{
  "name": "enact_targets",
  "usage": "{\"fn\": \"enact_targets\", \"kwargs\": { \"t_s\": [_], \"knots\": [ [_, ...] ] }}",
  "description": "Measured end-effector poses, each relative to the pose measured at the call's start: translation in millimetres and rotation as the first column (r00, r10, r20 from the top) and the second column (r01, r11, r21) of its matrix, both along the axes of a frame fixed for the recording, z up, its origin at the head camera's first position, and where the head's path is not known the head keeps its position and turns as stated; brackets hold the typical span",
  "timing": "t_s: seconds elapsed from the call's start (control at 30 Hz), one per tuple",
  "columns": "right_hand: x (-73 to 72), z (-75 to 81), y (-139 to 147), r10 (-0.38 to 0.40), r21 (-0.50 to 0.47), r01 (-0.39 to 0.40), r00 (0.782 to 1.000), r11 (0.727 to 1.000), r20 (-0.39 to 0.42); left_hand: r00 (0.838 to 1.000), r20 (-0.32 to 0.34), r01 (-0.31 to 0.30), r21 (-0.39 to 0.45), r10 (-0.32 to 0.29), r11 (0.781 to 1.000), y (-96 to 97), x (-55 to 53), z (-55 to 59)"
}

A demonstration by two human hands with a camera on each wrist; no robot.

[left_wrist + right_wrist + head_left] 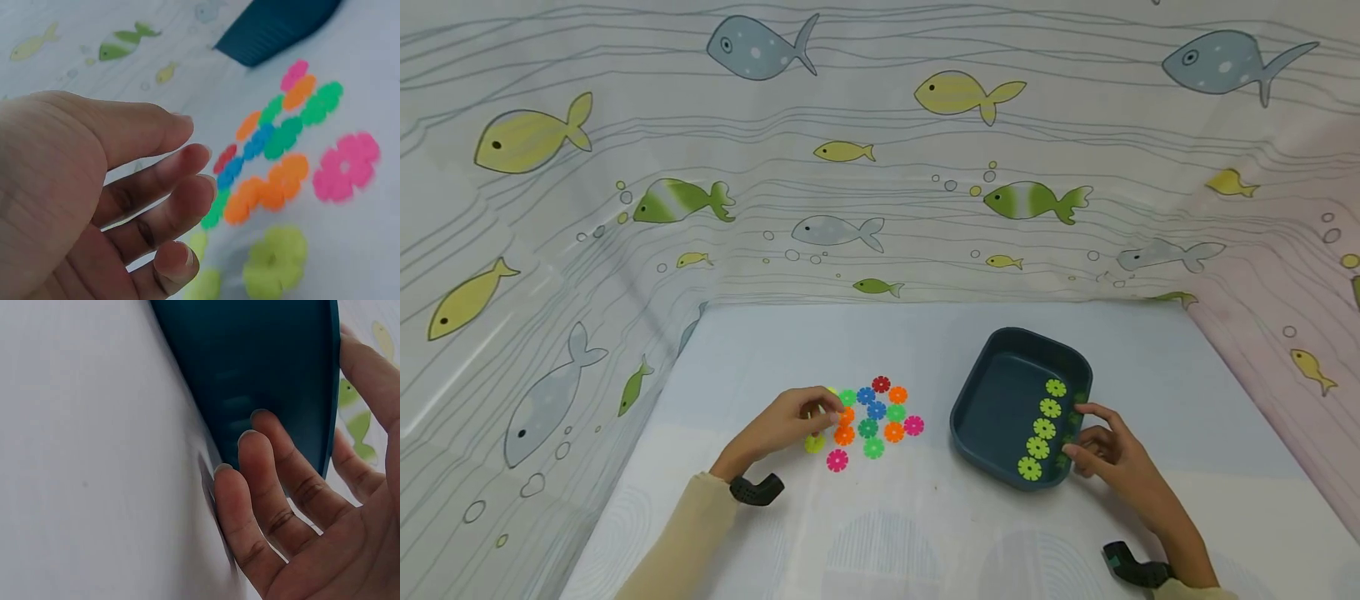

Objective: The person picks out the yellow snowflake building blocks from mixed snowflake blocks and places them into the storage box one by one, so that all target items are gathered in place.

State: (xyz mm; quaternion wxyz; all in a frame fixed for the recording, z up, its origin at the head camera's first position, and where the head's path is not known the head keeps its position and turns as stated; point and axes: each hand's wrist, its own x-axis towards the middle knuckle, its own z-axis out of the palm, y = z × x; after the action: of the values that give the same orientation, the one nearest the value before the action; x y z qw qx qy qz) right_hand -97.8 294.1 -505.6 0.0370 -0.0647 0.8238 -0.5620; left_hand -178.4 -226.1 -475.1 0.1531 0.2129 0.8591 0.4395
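Observation:
A dark teal tray (996,408) stands on the table, with a slanting row of several yellow-green snowflake discs (1044,428) along its right side. My right hand (1114,457) holds the tray's right edge. In the right wrist view its thumb and index finger reach past the rim, and other fingers lie against the outer wall (281,369). To the left, my left hand (796,419) hovers at the left edge of a loose group of snowflake discs, coloured orange, green, blue, pink, red and yellow-green. Its fingers (194,194) are loosely bent, with nothing visible between them and the thumb.
A pink disc (837,460) lies at the near side of the group, and another pink disc (913,426) at its right, toward the tray. Fish-patterned sheeting (925,242) rises behind and on both sides of the white table (895,542).

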Motion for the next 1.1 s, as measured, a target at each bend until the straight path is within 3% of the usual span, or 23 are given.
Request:
{"fn": "enact_targets", "kwargs": {
  "t_s": [0.2,0.4,0.57,0.67,1.1],
  "knots": [
    [0.5,-1.4,1,0.001,-0.008,-0.001,1.000,1.000,0.009,0.995,-0.014,-0.099,-0.011,0.098,0.995,-31.1,25.2,-11.4],
    [1.7,-2.4,4,-0.003,0.000,0.003,1.000,1.000,0.014,0.978,-0.115,-0.178,-0.032,0.173,0.984,-49.8,41.3,-22.5],
    [2.5,-1.9,3,-0.007,-0.006,0.007,1.000,1.000,0.021,0.949,-0.191,-0.262,-0.041,0.250,0.964,-57.6,45.1,-28.6],
    [2.6,-1.3,2,-0.006,-0.001,0.006,1.000,1.000,0.021,0.936,-0.201,-0.305,-0.051,0.289,0.951,-60.2,46.7,-29.9],
    [1.0,0.9,1,0.004,0.003,-0.004,1.000,1.000,-0.002,0.930,-0.208,-0.331,-0.114,0.303,0.937,-59.6,44.3,-31.9]
  ]
}}
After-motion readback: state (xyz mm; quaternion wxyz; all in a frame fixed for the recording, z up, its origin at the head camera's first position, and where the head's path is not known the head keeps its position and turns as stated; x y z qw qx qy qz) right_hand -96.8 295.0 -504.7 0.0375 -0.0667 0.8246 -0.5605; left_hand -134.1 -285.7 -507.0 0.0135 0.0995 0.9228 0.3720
